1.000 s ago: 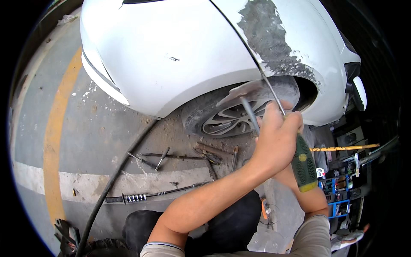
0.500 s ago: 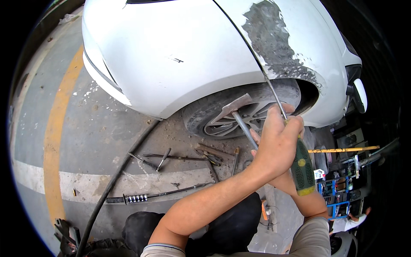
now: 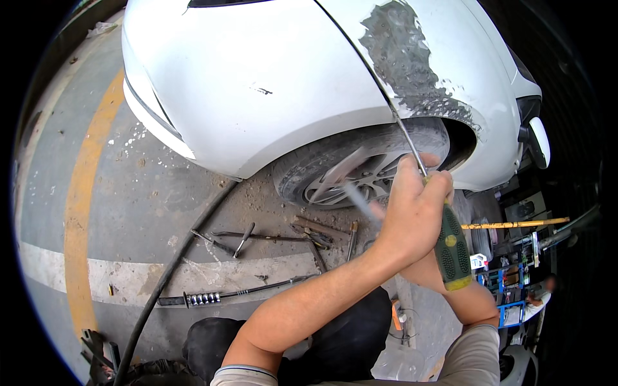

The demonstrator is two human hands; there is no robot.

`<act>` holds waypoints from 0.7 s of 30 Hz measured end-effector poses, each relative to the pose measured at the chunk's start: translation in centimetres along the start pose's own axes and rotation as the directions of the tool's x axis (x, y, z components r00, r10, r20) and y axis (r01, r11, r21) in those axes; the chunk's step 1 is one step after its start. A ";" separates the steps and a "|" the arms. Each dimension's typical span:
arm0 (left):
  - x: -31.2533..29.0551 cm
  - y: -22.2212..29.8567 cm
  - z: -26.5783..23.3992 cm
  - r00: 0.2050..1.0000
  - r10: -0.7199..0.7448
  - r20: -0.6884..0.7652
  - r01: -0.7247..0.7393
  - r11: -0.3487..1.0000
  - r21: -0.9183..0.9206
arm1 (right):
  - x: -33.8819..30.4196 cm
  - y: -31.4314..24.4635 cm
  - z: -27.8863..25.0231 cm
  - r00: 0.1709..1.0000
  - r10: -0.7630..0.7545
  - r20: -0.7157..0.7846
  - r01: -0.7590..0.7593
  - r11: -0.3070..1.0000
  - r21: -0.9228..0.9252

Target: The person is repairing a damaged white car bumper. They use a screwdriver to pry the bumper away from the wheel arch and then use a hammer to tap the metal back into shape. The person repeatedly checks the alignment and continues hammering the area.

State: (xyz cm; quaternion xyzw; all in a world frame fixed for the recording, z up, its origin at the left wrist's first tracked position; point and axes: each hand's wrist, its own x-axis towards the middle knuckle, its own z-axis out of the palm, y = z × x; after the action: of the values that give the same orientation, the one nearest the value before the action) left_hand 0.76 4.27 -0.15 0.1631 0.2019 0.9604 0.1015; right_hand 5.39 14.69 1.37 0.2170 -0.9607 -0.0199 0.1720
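Note:
My left hand (image 3: 415, 215) is closed around the upper shaft end of a large screwdriver with a green and yellow handle (image 3: 450, 248). The shaft slants up to the white car's body (image 3: 257, 71), its tip end at the panel seam by the wheel arch edge. Behind and below the left hand, my right hand (image 3: 421, 271) is mostly hidden; its fingers wrap a hammer's handle (image 3: 362, 201). The hammer head (image 3: 344, 166), smeared by motion, is in front of the wheel (image 3: 380, 172). Bare, rough grey metal (image 3: 399, 51) shows on the panel above the arch.
On the floor before me lie a slide hammer (image 3: 206, 298), a T-handled tool (image 3: 244, 240), a black hose (image 3: 168, 273) and several metal tools. An orange-handled tool (image 3: 396, 315) is beside my knee. Right, a yellow stick (image 3: 515, 224), blue racks (image 3: 513, 314) and another person (image 3: 537, 302).
The hammer has swung slightly left and down and is now blurred. My left hand and the screwdriver stay almost in place. The view has shifted slightly.

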 end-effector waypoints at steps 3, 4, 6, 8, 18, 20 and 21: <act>0.0 0.0 -0.3 1.000 0.000 0.009 0.000 1.000 -0.015 | 0.4 -0.1 0.2 1.000 -0.006 0.010 0.006 1.000 0.017; -0.2 0.1 -0.5 1.000 -0.002 -0.001 0.002 1.000 -0.010 | 0.4 -0.1 0.5 1.000 -0.013 0.017 0.012 1.000 0.028; -0.3 0.3 0.1 1.000 -0.012 0.012 0.013 0.999 -0.030 | 0.7 -0.1 0.8 0.999 -0.019 0.036 0.018 1.000 0.021; -0.4 0.2 0.4 1.000 -0.012 0.014 0.012 0.999 -0.045 | 0.2 -0.4 1.9 0.997 -0.023 0.068 0.019 0.998 0.054; -0.5 0.6 -0.6 0.999 -0.021 0.040 0.023 0.998 -0.060 | 0.5 -0.9 3.0 0.995 -0.044 0.093 0.032 0.992 0.123; -0.6 0.8 -0.8 0.999 -0.030 0.042 0.033 0.997 -0.066 | 0.5 -0.8 2.3 0.997 -0.030 0.075 0.023 0.995 0.100; -0.6 1.0 -0.9 0.998 -0.037 0.049 0.040 0.996 -0.078 | 0.5 -0.7 1.8 0.997 -0.024 0.068 0.018 0.996 0.085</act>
State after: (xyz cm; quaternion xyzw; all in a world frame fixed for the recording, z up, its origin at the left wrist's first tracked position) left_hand 0.86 2.96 -0.64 0.1776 0.1646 0.9613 0.1311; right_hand 4.69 13.78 -0.24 0.2334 -0.9637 0.0114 0.1292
